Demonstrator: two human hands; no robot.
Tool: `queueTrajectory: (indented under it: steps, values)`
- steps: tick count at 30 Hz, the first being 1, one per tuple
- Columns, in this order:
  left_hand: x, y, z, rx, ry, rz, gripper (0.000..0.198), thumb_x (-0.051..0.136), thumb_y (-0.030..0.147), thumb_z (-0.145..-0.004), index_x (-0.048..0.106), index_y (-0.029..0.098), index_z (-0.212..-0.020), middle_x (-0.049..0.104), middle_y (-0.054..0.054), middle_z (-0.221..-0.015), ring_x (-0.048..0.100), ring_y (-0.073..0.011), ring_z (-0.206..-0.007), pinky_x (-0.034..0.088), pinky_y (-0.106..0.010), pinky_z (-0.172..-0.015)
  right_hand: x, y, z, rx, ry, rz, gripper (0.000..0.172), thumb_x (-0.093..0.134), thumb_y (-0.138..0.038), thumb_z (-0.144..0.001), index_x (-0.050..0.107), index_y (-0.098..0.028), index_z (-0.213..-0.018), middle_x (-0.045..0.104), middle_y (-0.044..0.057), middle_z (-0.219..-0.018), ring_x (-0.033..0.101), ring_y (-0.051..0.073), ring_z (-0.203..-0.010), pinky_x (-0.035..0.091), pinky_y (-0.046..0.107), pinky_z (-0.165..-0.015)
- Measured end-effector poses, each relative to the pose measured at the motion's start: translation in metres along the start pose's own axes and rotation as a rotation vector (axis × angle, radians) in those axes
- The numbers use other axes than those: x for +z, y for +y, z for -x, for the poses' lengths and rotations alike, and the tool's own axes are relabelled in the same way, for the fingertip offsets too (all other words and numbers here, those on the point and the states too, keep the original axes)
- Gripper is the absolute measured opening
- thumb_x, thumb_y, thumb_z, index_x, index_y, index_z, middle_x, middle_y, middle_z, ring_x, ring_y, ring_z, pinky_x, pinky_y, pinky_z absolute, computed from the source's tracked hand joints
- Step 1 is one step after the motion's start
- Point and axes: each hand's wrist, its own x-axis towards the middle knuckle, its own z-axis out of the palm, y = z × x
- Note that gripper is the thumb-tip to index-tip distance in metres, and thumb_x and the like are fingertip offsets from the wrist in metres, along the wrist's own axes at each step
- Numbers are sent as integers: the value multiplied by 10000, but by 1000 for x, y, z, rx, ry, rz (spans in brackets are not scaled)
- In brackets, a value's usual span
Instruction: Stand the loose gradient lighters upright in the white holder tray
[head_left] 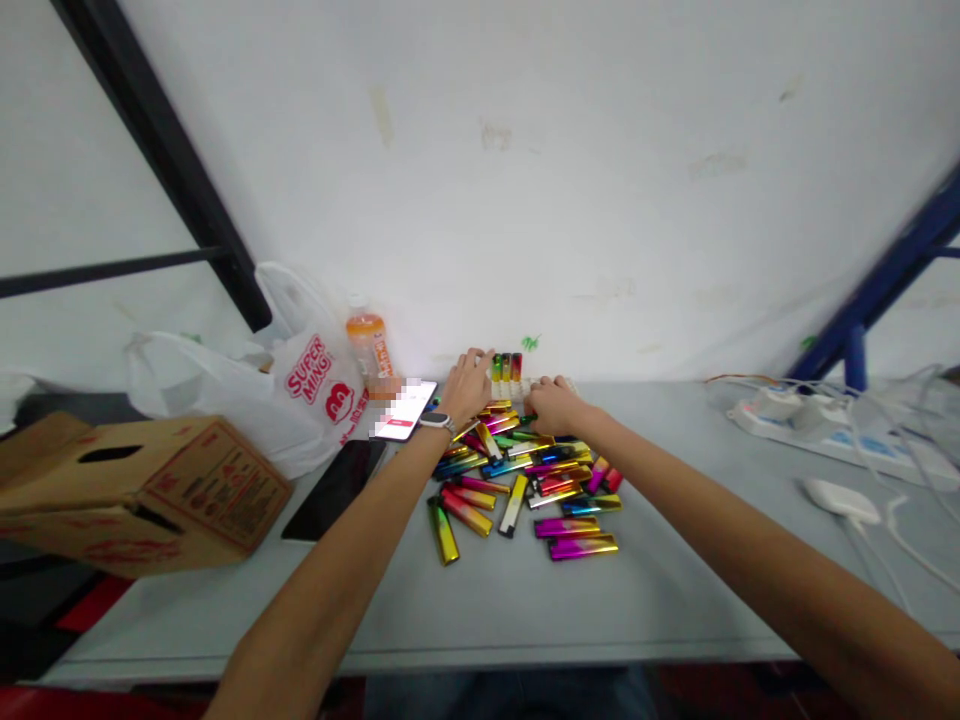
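A heap of shiny multicoloured cigarette lighters [517, 460] lies on the grey table in front of me. Behind it, near the wall, is a small white rack [506, 392] with a few lighters [507, 367] standing upright in it. My left hand [469, 385], with a watch on the wrist, is closed round the rack's left end, its fingertips beside the nearest upright lighter. My right hand [555, 404] is at the rack's right side, over the back edge of the heap. Its fingers are curled down, and what they hold is hidden.
Left of the heap are a phone [405, 411], a black tablet [334, 490], an orange drink bottle [370, 345], a white plastic bag [315, 385] and a cardboard box [150, 490]. On the right are a power strip [840, 440], a white charger [841, 500] and loose cables.
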Motion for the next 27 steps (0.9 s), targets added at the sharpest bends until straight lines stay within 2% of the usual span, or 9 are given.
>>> queueTrajectory:
  steps: [4, 8, 12, 16, 18, 20, 22, 24, 27]
  values:
    - [-8, 21, 23, -91, 223, 250, 308, 475, 125, -888, 647, 175, -1138, 565, -108, -1143, 557, -246, -1085, 471, -430, -1022, -1, 5, 0, -35, 93, -110, 208, 639, -192, -818, 765, -166, -982, 691, 178, -1113, 562, 320, -1081, 327, 437, -950]
    - [-15, 46, 51, -126, 344, 474, 208, 485, 134, -902, 668, 192, -983, 573, -77, -1061, 587, -209, -1036, 512, -389, -955, -5, -3, 12, -12, 335, -552, 137, 614, -272, -879, 680, -186, -962, 698, 87, -932, 594, 229, -881, 405, 360, -832]
    - [-25, 56, 67, -173, 402, 615, 189, 480, 138, -915, 660, 190, -887, 590, -67, -1009, 611, -181, -972, 539, -295, -777, -9, -31, 30, -2, 478, -1236, 253, 555, -473, -909, 574, -237, -997, 585, -36, -658, 529, 152, -606, 419, 268, -599]
    - [-32, 51, 73, -132, 395, 612, 171, 494, 118, -908, 645, 185, -864, 618, -50, -944, 607, -181, -956, 528, -320, -840, -3, -65, 40, 73, 518, -1741, 367, 601, -580, -844, 502, -272, -1017, 552, -74, -645, 531, 118, -531, 436, 230, -517]
    - [-32, 50, 74, -96, 359, 597, 180, 489, 99, -904, 640, 182, -854, 618, -46, -925, 605, -179, -939, 522, -337, -873, 3, -76, 43, 145, 494, -1879, 407, 611, -618, -825, 490, -276, -1010, 481, -101, -605, 419, 83, -427, 330, 189, -407]
    - [-31, 51, 74, -69, 324, 589, 187, 483, 90, -906, 639, 179, -851, 611, -47, -923, 604, -176, -921, 520, -339, -871, 7, -82, 46, 212, 441, -1923, 431, 597, -658, -819, 506, -250, -923, 381, -115, -546, 270, 56, -374, 196, 177, -362]
    - [-31, 55, 74, -41, 294, 589, 190, 484, 88, -909, 642, 177, -853, 603, -48, -922, 601, -172, -906, 519, -332, -858, 11, -85, 50, 270, 419, -1866, 486, 557, -690, -830, 488, -217, -744, 302, -110, -489, 199, 49, -376, 141, 196, -367]
    - [-32, 58, 74, -16, 277, 594, 191, 487, 86, -911, 644, 177, -853, 598, -46, -922, 600, -169, -904, 517, -326, -857, 15, -85, 51, 308, 466, -1739, 549, 519, -692, -847, 414, -215, -597, 279, -90, -447, 218, 58, -388, 158, 222, -382]
    - [-32, 61, 74, 2, 275, 602, 199, 486, 78, -912, 647, 180, -856, 599, -44, -926, 602, -168, -920, 513, -325, -874, 24, -82, 48, 354, 599, -1558, 520, 504, -604, -877, 372, -226, -546, 325, -64, -440, 279, 82, -425, 202, 246, -412]
